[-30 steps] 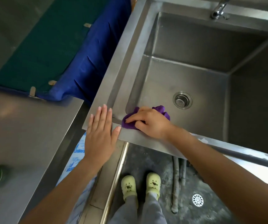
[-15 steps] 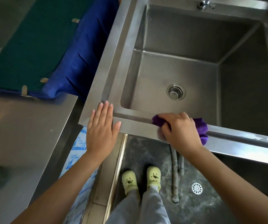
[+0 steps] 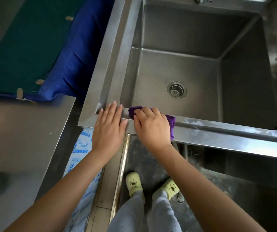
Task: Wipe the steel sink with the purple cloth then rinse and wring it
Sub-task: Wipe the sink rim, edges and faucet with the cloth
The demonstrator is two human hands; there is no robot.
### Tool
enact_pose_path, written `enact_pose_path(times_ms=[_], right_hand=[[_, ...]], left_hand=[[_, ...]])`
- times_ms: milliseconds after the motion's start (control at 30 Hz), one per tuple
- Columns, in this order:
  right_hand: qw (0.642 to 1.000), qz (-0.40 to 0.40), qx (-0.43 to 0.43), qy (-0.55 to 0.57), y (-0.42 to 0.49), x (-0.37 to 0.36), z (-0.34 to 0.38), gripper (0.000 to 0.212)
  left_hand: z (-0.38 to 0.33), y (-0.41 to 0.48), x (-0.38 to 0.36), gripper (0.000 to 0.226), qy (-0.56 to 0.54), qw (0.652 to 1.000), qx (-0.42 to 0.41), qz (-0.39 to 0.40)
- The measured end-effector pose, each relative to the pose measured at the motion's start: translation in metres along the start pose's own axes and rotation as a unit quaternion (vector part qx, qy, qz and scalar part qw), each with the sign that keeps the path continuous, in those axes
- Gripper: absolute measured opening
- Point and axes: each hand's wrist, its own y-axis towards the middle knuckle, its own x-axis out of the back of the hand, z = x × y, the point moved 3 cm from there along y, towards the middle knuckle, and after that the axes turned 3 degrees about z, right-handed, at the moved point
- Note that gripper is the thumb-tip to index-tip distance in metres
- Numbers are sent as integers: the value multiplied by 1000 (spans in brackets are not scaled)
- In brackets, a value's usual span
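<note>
The right hand's (image 3: 152,127) curled fingers press the purple cloth (image 3: 171,120) on the steel sink's (image 3: 226,132) rim. The left hand (image 3: 109,129) lies flat at its 9 o'clock, fingers together. If wiping stops here, the white streaks (image 3: 191,122) at 3 o'clock could be missed.

Dark stained floor (image 3: 144,158), steel counter (image 3: 22,134) left, blue drape (image 3: 74,52) behind

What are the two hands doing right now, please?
Left hand: open, flat on the sink rim.
Right hand: holding the purple cloth on the rim.
</note>
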Motion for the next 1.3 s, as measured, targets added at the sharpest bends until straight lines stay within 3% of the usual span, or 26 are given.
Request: enact_pose_path(times_ms=[200,367,467,567,700,833,1133,1300], right_hand=[[996,-32,-74,-43,-28,15,-64,18],[990,-50,-115,-62,-54,33,-121,20],[986,-54,-147,-56,-68,43,-150,24],[982,-61,-174,-50,-80,51,-178,26],[967,-82,-236,-48,-97,63,-207,22],[942,-109,-314,-52,-93,56,-198,25],[965,-114,-236,0,-55,31,-117,21],[980,-99,-172,-13,-62,33,-127,19]], left_hand=[[-59,22,-19,61,51,991,-94,77],[-105,25,-30,80,47,987,-132,84],[-129,24,-35,77,59,981,-156,97],[-145,26,-41,66,54,978,-167,114],[-151,25,-42,81,71,978,-164,108],[-151,25,-44,63,77,979,-157,105],[-152,26,-49,63,89,977,-158,108],[-150,25,-46,64,83,983,-140,85]])
